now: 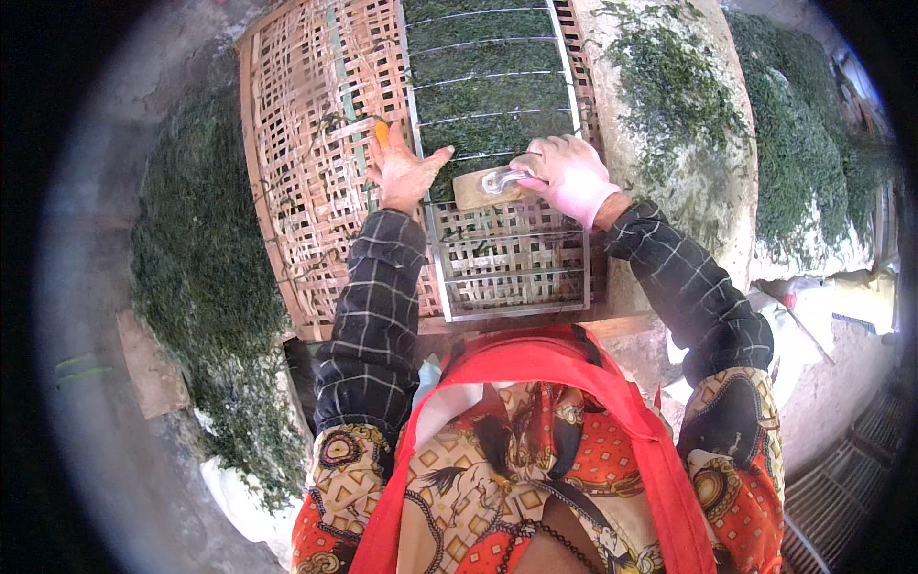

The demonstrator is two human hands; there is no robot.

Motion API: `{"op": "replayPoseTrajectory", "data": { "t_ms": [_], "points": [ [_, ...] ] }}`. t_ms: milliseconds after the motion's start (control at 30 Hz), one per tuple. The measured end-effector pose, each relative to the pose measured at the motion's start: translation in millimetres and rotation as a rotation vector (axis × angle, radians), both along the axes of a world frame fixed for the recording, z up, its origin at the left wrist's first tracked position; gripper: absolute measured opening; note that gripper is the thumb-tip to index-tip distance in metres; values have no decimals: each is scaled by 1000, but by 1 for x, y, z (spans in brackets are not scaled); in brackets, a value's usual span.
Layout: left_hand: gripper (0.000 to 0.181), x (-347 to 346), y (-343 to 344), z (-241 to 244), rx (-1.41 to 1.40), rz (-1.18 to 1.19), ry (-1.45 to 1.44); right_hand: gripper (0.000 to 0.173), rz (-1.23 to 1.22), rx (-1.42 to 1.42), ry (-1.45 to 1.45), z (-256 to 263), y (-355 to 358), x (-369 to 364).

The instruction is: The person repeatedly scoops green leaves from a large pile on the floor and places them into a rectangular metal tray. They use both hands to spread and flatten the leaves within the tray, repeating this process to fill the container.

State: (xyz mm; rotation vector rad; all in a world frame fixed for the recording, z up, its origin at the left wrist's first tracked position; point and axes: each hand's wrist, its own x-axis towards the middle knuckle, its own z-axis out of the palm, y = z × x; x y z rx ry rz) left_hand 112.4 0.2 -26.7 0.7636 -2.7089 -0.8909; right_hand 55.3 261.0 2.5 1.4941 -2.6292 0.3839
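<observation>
My right hand (570, 176), in a pale pink glove, grips the metal handle of a wooden block tool (477, 190). The block lies across a long metal frame (589, 269) with thin crossbars, at the near edge of a layer of shredded green plant strands (495, 93) that fills the frame's far sections. Through its near sections the woven lattice below shows. My left hand (407, 168), bare with an orange cover on one finger, is spread at the frame's left rail and holds nothing that I can see; its thumb reaches over the rail.
A woven bamboo tray (251, 165) with a wooden rim lies under the frame. Right of it is a pale slab (620, 136) with scattered green strands. Large green heaps lie at the left (201, 215) and far right (796, 136). White sheeting (810, 316) hangs at the right.
</observation>
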Motion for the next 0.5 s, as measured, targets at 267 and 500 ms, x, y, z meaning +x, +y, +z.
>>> {"op": "replayPoseTrajectory", "data": {
  "t_ms": [267,500],
  "points": [
    [103,-10,0,-23,-83,68,0,27,-19,-9,17,1,-4,0],
    [77,9,-37,-43,51,-94,369,24,-55,-147,65,-5,-14,3]
  ]
}}
